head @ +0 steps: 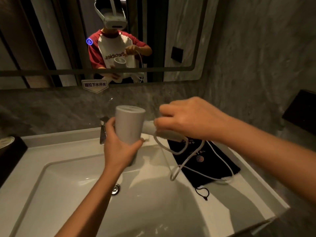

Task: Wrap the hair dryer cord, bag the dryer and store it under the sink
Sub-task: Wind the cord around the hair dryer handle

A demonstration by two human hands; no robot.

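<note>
A white hair dryer (128, 123) is held above the sink, barrel upright, handle pointing right. My left hand (118, 147) grips the barrel from the left. My right hand (186, 119) is closed over the handle and pinches the white cord (179, 165) there. The cord hangs in loose loops below the handle and trails across a black drawstring bag (210, 166), which lies flat on the sink's right ledge. The handle's end is hidden under my right hand.
The white sink basin (71, 182) with its drain (116, 189) lies below my hands; the chrome faucet (103, 132) stands behind the dryer. A wall mirror (51, 40) reflects a person. A dark tray (10, 151) sits at left, a black box (302, 110) at right.
</note>
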